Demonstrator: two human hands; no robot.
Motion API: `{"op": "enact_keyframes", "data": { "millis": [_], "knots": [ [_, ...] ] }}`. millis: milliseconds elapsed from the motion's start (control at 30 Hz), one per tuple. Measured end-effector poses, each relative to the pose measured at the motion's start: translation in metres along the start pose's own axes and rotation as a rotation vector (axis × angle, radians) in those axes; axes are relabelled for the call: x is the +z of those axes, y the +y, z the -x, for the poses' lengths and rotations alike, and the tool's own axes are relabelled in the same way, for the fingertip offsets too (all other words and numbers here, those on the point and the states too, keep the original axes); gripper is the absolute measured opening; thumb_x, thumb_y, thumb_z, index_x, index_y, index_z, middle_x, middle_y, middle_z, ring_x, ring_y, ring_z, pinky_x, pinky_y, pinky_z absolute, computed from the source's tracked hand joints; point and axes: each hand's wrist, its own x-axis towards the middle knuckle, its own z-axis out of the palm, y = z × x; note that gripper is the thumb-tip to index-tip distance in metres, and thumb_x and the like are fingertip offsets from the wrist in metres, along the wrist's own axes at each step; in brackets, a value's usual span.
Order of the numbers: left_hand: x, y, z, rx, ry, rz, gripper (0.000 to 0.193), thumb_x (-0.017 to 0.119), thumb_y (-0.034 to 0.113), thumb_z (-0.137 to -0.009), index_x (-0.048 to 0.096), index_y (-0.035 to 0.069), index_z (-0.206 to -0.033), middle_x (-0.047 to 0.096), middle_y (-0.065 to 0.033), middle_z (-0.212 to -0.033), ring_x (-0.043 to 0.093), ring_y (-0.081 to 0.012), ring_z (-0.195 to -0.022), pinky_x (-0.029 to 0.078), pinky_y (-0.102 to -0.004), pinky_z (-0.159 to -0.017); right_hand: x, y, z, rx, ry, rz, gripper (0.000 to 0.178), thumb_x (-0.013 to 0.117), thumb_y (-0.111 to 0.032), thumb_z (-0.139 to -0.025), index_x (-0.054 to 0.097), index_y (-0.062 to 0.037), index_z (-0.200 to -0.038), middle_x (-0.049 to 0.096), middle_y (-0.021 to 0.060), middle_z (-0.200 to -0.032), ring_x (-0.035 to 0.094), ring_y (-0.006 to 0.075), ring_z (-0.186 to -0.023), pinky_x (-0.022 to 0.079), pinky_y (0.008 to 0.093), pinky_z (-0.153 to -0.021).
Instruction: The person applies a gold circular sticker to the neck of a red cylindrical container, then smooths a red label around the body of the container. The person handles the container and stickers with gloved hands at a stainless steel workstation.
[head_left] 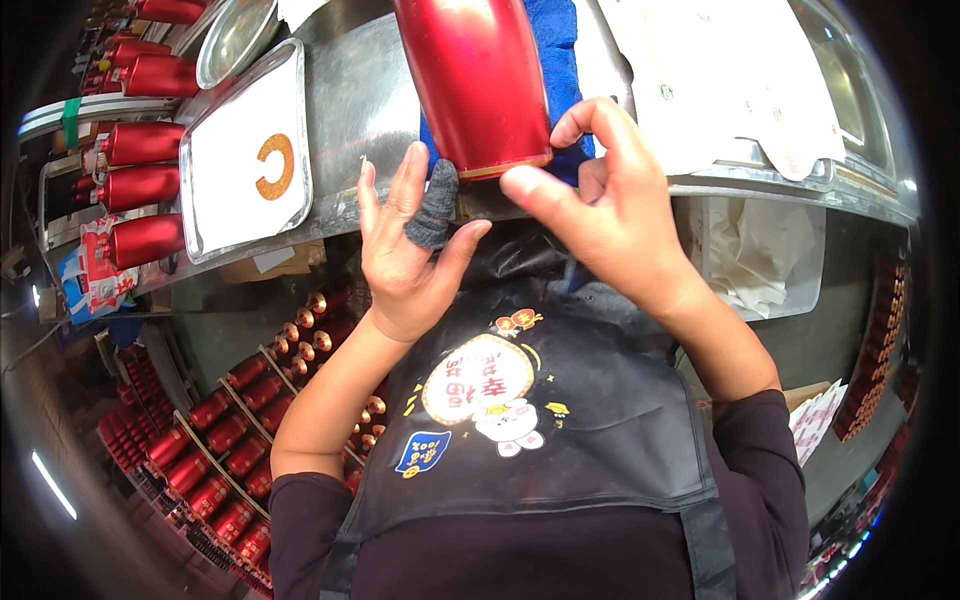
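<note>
A glossy red bottle lies on a blue towel on the metal worktop, its gold-edged end toward me. My left hand is held up just left of that end, fingers stretched and thumb apart. A dark grey wrap covers its index finger, which is close to or touching the bottle's edge. At the right corner of the bottle, my right hand has its thumb and bent index finger apart. The thumb tip is at the gold edge; whether it presses there I cannot tell. Nothing shows between its fingers.
To the left, a white-lined metal tray holds a gold C-shaped piece, with a metal bowl behind. Red bottles line the far left. White sheets cover the right side. Below stand a clear bin and racked red bottles.
</note>
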Motion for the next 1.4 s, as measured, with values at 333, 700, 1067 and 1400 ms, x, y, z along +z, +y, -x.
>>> {"op": "enact_keyframes", "data": {
  "millis": [333, 700, 1067, 1400],
  "knots": [
    [0.003, 0.008, -0.008, 0.049, -0.013, -0.096, 0.043, 0.086, 0.016, -0.073, 0.073, 0.006, -0.112, 0.053, -0.0228, -0.147, 0.057, -0.0367, -0.131, 0.018, -0.0687, -0.113, 0.012, 0.011, -0.002, 0.064, 0.022, -0.213, 0.028, 0.075, -0.012, -0.091, 0.049, -0.0049, -0.098, 0.047, -0.003, -0.093, 0.037, -0.0049, -0.059, 0.028, 0.0145, -0.051],
    [0.019, 0.019, -0.043, -0.01, 0.108, -0.111, 0.053, 0.084, 0.022, -0.073, 0.071, 0.011, -0.123, 0.047, -0.0287, -0.15, 0.05, -0.0433, -0.136, 0.02, -0.0702, -0.112, 0.005, 0.009, 0.003, 0.166, 0.045, -0.284, 0.014, 0.055, -0.002, -0.095, 0.059, -0.0016, -0.108, 0.057, 0.0035, -0.094, 0.052, 0.0065, -0.073, 0.044, 0.0233, -0.065],
    [0.011, 0.008, -0.011, -0.096, 0.108, 0.119, 0.056, 0.081, 0.007, -0.08, 0.061, -0.006, -0.13, 0.052, -0.0298, -0.144, 0.049, -0.043, -0.137, 0.024, -0.0647, -0.115, 0.024, 0.005, -0.001, -0.237, 0.216, 0.142, 0.051, 0.084, -0.03, -0.075, 0.055, -0.0049, -0.108, 0.059, 0.0127, -0.096, 0.063, 0.0319, -0.081, 0.053, 0.0404, -0.067],
    [0.013, 0.004, 0.005, -0.056, 0.031, 0.043, 0.045, 0.083, 0.01, -0.079, 0.068, -0.004, -0.119, 0.053, -0.0266, -0.145, 0.057, -0.0383, -0.13, 0.017, -0.0666, -0.116, 0.029, 0.009, -0.006, -0.289, 0.264, 0.122, 0.042, 0.081, -0.02, -0.084, 0.051, -0.0011, -0.107, 0.052, 0.0076, -0.093, 0.052, 0.0168, -0.073, 0.045, 0.0287, -0.062]
  ]
}}
